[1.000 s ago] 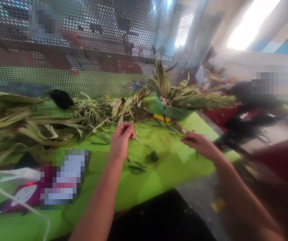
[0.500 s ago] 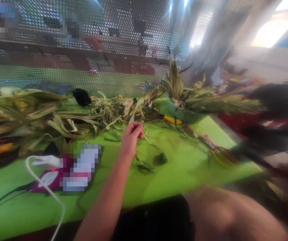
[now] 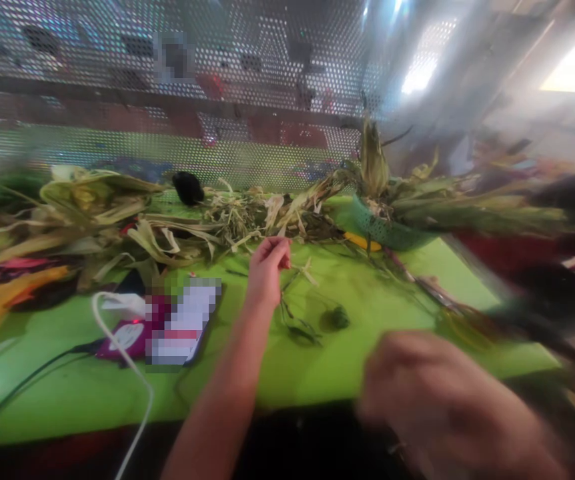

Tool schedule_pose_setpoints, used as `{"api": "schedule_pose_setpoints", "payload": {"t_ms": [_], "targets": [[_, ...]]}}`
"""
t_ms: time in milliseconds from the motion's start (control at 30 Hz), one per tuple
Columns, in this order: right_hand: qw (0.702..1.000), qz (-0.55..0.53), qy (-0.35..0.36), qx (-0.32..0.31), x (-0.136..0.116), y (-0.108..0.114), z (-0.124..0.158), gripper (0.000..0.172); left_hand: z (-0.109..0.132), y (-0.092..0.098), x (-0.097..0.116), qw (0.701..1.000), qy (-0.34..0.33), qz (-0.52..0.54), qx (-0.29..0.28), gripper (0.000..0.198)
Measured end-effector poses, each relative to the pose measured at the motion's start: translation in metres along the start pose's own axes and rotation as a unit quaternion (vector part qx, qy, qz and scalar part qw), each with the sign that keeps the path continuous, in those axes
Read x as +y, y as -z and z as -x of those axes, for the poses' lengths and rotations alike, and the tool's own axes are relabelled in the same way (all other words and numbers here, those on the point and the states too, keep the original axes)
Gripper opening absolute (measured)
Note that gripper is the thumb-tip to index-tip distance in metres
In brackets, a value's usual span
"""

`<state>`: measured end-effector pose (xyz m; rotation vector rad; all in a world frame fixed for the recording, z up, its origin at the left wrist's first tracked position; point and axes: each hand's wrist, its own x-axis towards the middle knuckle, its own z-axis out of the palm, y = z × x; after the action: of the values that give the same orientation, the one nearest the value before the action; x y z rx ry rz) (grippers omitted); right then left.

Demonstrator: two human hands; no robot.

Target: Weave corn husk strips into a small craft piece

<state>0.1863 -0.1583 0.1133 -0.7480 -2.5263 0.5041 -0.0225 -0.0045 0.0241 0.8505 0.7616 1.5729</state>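
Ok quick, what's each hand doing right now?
Left hand: pinched shut on a thin husk strip.
Right hand: too blurred to tell.

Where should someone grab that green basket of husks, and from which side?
Probably grip the green basket by its bare near wall, coming from the front: husks sprawl over its top and right side, while the wall facing the person shows clear. The left hand pinches a thin stem, so use the right hand.
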Motion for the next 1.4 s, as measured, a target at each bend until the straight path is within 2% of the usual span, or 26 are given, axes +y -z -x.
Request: {"api": "schedule_pose_setpoints", "payload": {"t_ms": [100,200,333,467,567,700,800,900,1000,1067,1133,1267,1333,1400], "targets": [[0.987,0.089,-0.133,0.006,0.04,-0.017,-0.008,0.032,-0.002,0.003,0.001,0.999,-0.004,0.031,0.016,0.016],[0.949,0.227,-0.216,-0.044,0.079,-0.042,-0.003,0.034,-0.004,0.005,0.002,0.998,-0.001,0.052,0.03,0.017],[0.94,0.209,-0.256,-0.089,0.1,-0.055,0.008,0.037,-0.007,0.009,0.005,0.994,-0.001,0.092,0.057,0.018],[0.935,0.232,-0.265,-0.039,0.118,-0.04,0.019,0.034,-0.006,0.009,0.006,0.994,0.005,0.085,0.065,0.02],[0.914,0.289,-0.284,-0.008,0.147,-0.023,0.029,0.035,0.0,0.004,0.0,0.999,0.042,0.025,0.017,0.021],[0.903,0.321,-0.287,-0.01,0.176,-0.009,0.034,0.04,0.011,-0.006,-0.017,0.979,0.135,-0.062,-0.138,0.025],[0.927,0.275,-0.252,0.031,0.169,-0.008,0.022,0.04,0.017,-0.011,-0.028,0.958,0.171,-0.072,-0.22,0.031],[0.96,0.086,-0.253,0.08,0.148,-0.019,-0.004,0.042,0.021,-0.014,-0.027,0.949,0.192,-0.039,-0.247,0.038],[0.947,-0.178,-0.261,0.058,0.133,-0.037,-0.032,0.049,0.022,-0.016,-0.02,0.946,0.194,0.004,-0.26,0.037],[0.929,-0.263,-0.25,0.069,0.13,-0.047,-0.044,0.046,0.021,-0.015,-0.015,0.948,0.188,0.025,-0.254,0.035],[0.92,-0.271,-0.268,0.09,0.132,-0.051,-0.049,0.038,0.019,-0.014,-0.012,0.958,0.177,0.028,-0.223,0.032],[0.912,-0.204,-0.32,0.153,0.137,-0.046,-0.043,0.025,0.014,-0.01,-0.012,0.979,0.148,-0.02,-0.141,0.027],[0.909,-0.189,-0.327,0.176,0.138,-0.044,-0.038,0.024,0.014,-0.009,-0.012,0.981,0.126,-0.079,-0.126,0.023],[0.91,-0.182,-0.327,0.18,0.138,-0.043,-0.036,0.024,0.014,-0.007,-0.011,0.973,0.087,-0.165,-0.137,0.02]]}}
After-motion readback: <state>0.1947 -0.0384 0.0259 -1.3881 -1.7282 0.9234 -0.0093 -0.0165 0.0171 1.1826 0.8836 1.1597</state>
